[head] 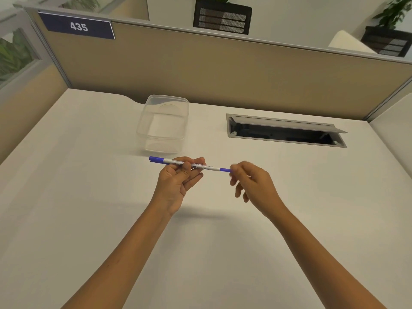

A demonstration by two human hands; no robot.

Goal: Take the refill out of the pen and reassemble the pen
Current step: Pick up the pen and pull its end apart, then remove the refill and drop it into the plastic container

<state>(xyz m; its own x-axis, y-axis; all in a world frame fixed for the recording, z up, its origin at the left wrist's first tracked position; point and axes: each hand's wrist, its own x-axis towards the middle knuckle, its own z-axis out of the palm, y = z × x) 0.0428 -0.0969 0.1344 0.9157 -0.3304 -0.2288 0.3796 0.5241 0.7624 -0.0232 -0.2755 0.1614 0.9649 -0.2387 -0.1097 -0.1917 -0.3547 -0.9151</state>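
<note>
Both forearms bare right to the frame's bottom edge, no sleeves in sight. Left hand (176, 181) & right hand (252, 182): no gloves, no watch/bands at wrists. Rings: prob. none, though right fingers (236, 190) are blurred.

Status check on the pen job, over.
Left hand gripping pen mid-barrel, held above desk. Right hand pinching blue end. Pen in one piece, refill not out. Clear tub behind, not obstructing.

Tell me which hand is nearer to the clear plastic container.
Left. The left hand grips the pen by its barrel, just in front of the clear plastic container. The right hand pinches the pen's blue end, farther off to the container's right.
</note>
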